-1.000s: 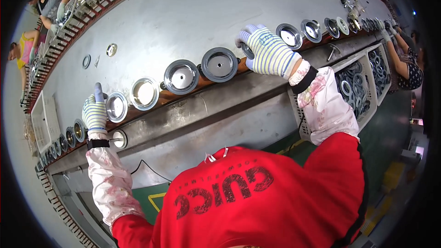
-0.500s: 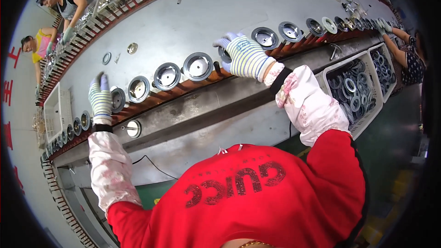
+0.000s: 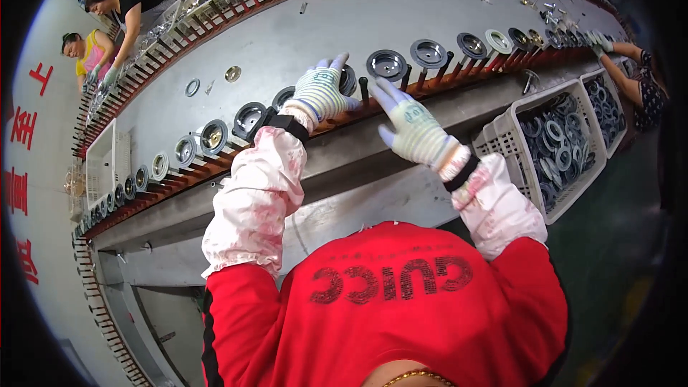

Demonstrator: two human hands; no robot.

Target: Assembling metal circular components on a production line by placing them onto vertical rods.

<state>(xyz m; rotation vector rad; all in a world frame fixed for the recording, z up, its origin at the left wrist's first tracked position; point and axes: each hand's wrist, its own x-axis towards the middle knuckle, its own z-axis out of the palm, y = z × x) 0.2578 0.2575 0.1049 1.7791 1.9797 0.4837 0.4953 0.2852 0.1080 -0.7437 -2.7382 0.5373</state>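
Observation:
My left hand point(image 3: 322, 92), in a striped knit glove, reaches over a row of round metal discs with dark rims. Its fingers and thumb lie around a disc point(image 3: 348, 81), which the glove partly covers. My right hand point(image 3: 417, 129), gloved the same way, is open over the near edge of the row. Its fingers stretch toward a black-tipped peg point(image 3: 364, 90), with nothing seen in them. Just beyond those fingertips sits another dark-rimmed disc point(image 3: 387, 65). Left of my left hand, a similar disc point(image 3: 250, 120) stands in the row.
White plastic crates point(image 3: 552, 208) full of grey rings stand at the right. A loose ring point(image 3: 192, 87) and a small brass-coloured disc point(image 3: 233, 74) lie on the metal table point(image 3: 287, 36). A white basket point(image 3: 107, 161) sits at the left. Co-workers point(image 3: 132, 18) work along the far side.
My left hand has moved right along the row to a disc near the middle. My right hand has left its disc and drawn back toward me. The view has shifted slightly.

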